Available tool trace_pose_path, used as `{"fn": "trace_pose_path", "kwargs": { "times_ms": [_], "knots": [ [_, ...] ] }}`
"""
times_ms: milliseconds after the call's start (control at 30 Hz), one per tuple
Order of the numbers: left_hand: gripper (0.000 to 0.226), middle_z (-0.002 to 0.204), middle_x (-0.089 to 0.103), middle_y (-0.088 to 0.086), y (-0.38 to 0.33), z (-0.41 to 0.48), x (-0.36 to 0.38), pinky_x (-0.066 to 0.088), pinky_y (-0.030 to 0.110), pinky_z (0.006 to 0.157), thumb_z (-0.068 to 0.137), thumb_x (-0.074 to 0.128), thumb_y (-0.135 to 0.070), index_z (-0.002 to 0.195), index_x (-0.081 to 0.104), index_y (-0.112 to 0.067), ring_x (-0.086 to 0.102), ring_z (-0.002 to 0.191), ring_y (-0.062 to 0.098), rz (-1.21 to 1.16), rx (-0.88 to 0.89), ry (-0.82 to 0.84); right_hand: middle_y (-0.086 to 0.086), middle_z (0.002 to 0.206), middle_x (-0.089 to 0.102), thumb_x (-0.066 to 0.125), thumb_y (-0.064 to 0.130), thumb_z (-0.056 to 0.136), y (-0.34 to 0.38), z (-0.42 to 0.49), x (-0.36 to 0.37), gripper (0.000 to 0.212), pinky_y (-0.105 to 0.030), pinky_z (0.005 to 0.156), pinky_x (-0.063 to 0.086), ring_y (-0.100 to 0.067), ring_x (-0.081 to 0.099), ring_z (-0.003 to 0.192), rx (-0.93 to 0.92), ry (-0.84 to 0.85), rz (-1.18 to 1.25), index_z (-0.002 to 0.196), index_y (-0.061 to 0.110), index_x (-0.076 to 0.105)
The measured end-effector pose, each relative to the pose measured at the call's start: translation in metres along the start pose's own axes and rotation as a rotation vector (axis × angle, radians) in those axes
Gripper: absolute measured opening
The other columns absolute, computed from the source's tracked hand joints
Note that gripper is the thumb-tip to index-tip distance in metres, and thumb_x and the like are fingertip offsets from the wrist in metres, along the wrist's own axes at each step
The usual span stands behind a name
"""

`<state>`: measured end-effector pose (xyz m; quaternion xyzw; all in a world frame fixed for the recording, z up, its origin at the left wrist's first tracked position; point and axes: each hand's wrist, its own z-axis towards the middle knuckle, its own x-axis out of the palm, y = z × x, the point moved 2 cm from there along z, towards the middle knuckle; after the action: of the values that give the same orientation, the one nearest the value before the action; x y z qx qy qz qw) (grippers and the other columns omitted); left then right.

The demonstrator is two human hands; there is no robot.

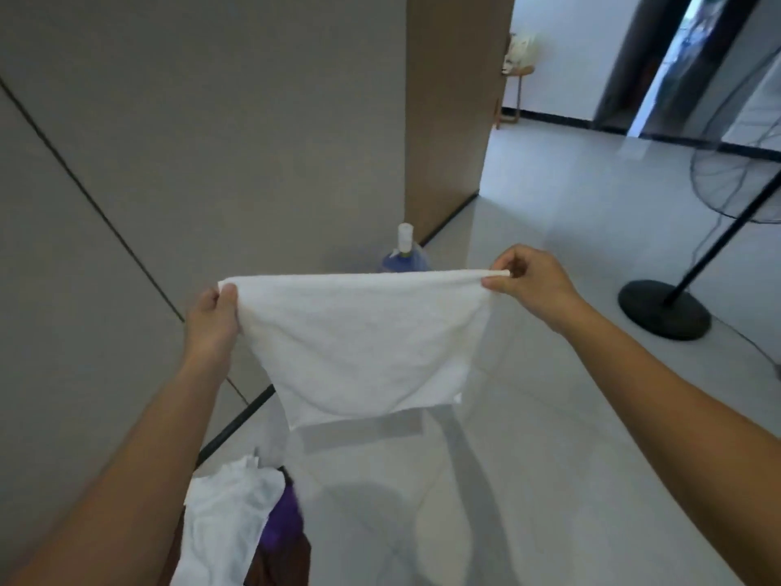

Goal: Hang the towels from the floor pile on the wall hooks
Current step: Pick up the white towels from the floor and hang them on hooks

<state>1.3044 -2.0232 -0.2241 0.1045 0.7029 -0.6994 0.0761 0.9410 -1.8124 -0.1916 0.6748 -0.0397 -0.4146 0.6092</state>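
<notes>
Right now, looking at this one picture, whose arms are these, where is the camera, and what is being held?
There is no machine here: these are a person's two bare arms. The single camera sits on the person's head, looking forward and down, so you see what they see. The left hand and right hand hold a plain white cloth towel stretched out in the air; the fingers pinch its top corners. Low down, on the pale tiled floor by the grey wall, lies a heap of white, purple and brown cloths. Behind the towel stands a blue plastic water bottle with a white cap, and to the right a black standing fan. No wall hooks are in view.
</notes>
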Motion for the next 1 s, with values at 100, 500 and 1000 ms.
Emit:
{"fn": "trace_pose_path", "kwargs": {
  "times_ms": [100, 500, 1000],
  "knots": [
    [0.044, 0.105, 0.065, 0.011, -0.025, -0.032, 0.081, 0.051, 0.049, 0.087, 0.081, 0.046, -0.046, 0.106, 0.062, -0.014, 0.059, 0.092, 0.024, 0.011, 0.015, 0.131, 0.0, 0.072, 0.061, 0.081, 0.008, 0.073, -0.041, -0.039, -0.081, 0.025, -0.016, 0.058, 0.042, -0.006, 0.052, 0.061, 0.054, -0.057, -0.049, 0.072, 0.021, 0.06],
    [0.019, 0.078, 0.048, 0.012, -0.105, -0.311, 0.415, 0.033, 0.032, 0.065, 0.101, 0.045, -0.018, 0.088, 0.051, -0.005, 0.044, 0.075, 0.021, 0.077, 0.229, 0.581, -0.001, 0.086, 0.071, 0.07, 0.032, 0.086, -0.227, -0.262, -0.392, 0.019, -0.036, 0.077, 0.048, -0.02, 0.063, 0.084, 0.358, -0.315, -0.238, 0.08, 0.015, 0.075],
    [0.054, 0.117, 0.059, 0.007, -0.172, -0.649, 0.736, 0.044, 0.035, 0.085, 0.09, 0.055, -0.052, 0.12, 0.056, -0.006, 0.055, 0.103, 0.024, 0.162, 0.324, 1.268, -0.002, 0.089, 0.048, 0.052, 0.026, 0.098, -0.375, -0.466, -0.644, 0.029, -0.025, 0.074, 0.028, -0.017, 0.044, 0.086, 0.758, -0.805, -0.383, 0.089, 0.002, 0.065]
  ]
}}
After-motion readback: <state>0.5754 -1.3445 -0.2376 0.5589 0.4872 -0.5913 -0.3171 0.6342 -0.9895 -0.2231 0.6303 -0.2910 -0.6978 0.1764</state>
